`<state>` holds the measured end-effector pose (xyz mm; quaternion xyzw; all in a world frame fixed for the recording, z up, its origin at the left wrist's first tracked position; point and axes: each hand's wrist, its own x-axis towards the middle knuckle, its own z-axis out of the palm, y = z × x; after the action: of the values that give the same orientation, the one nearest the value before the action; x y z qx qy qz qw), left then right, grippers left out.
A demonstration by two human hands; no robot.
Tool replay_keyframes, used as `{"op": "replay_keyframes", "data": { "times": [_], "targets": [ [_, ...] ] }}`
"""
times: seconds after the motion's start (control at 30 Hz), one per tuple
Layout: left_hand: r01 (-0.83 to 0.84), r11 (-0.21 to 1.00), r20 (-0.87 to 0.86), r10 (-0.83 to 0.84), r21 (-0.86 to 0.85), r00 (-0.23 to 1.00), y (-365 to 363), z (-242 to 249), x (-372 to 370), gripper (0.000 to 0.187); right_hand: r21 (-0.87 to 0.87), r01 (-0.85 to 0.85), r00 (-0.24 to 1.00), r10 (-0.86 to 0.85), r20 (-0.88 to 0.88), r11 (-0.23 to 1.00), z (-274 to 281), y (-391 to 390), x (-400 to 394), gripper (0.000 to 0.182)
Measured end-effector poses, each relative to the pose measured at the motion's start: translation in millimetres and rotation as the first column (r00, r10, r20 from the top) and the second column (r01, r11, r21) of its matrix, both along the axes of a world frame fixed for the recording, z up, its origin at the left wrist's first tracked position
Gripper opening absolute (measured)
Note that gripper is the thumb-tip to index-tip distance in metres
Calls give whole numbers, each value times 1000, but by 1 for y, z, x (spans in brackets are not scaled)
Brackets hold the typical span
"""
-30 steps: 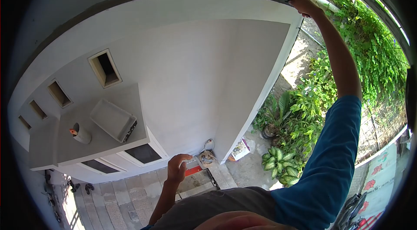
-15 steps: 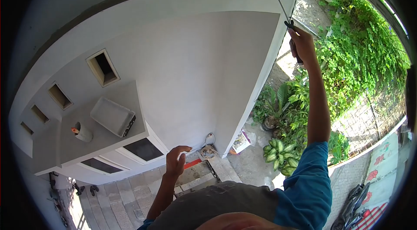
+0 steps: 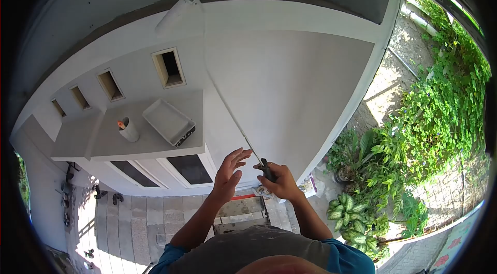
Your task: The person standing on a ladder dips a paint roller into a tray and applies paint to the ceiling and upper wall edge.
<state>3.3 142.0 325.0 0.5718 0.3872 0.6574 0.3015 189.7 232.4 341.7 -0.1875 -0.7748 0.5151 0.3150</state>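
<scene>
one paint roller (image 3: 177,14), white, at the upper wall below the dark band; long thin rod running down to a dark handle (image 3: 267,170). one right hand (image 3: 280,181), fingers closed around the handle. one left hand (image 3: 228,174), open, fingers spread, beside the rod. one paint tray (image 3: 169,122), on the grey ledge (image 3: 150,137). one pale cup (image 3: 129,130), orange-tipped item inside, left of the tray. four square wall openings above the ledge.
</scene>
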Motion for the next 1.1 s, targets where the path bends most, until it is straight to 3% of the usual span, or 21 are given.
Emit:
{"op": "replay_keyframes", "data": {
  "times": [0.07,0.1,0.17,0.2,0.3,0.33,0.4,0.47,0.5,0.57,0.67,0.73,0.77,0.83,0.93,0.97,1.03,1.1],
  "targets": [
    [-11,997,83,5,78,997,-8,7,4,65,14,-52,997,51,58,999,-9,-15,-15,28],
    [-24,997,80,18,78,997,-13,8,3,65,102,-59,996,52,70,993,-13,-20,-22,26],
    [-11,999,243,-2,50,970,-22,8,4,57,126,-77,995,69,66,989,-25,-29,-33,25],
    [-130,990,221,115,52,968,-24,6,5,46,127,-88,995,80,67,988,-31,-33,-37,25],
    [-243,969,180,247,-48,952,-34,0,-5,34,129,-103,995,102,13,986,-45,-35,-47,25],
    [-296,952,191,305,-74,933,-37,0,-2,26,132,-179,984,177,24,975,-51,-31,-49,25],
    [-329,941,171,339,-82,925,-42,-9,-3,25,129,-271,963,267,46,954,-53,-30,-49,26],
    [-377,922,148,387,-94,910,-47,-23,-5,23,-104,-323,934,335,124,941,-51,-34,-49,27],
    [-397,911,159,411,-113,898,-48,-28,-6,23,-122,-344,923,359,137,931,-52,-34,-48,27],
    [-406,899,203,433,-163,878,-50,-35,-3,23,-23,-311,932,310,186,950,-59,-34,-46,28],
    [-415,880,250,467,-232,849,-49,-46,-1,26,-12,-334,891,320,323,943,-68,-29,-42,29],
    [-424,865,109,465,-268,879,-51,-53,-10,35,-62,-335,880,336,336,940,-72,-24,-41,32],
    [-404,838,63,456,-367,888,-56,-42,-12,40,-96,-322,888,335,314,942,-70,-21,-41,33],
    [-431,870,-55,431,-239,900,-55,-62,-27,41,-252,-301,872,372,318,920,-63,-12,-41,41],
    [-418,808,-194,370,-415,909,-73,-81,-44,39,-284,-287,870,373,323,915,-54,10,-45,43],
    [-416,805,-186,372,-423,909,-80,-97,-50,39,-259,-273,873,352,339,926,-48,16,-49,43],
    [-540,641,-447,323,-545,834,-91,-150,-64,49,-224,-287,849,356,391,931,-39,33,-59,45],
    [-572,583,-514,285,-577,809,-105,-211,-72,54,-324,-242,826,369,426,915,-11,36,-77,52]
  ]
}}
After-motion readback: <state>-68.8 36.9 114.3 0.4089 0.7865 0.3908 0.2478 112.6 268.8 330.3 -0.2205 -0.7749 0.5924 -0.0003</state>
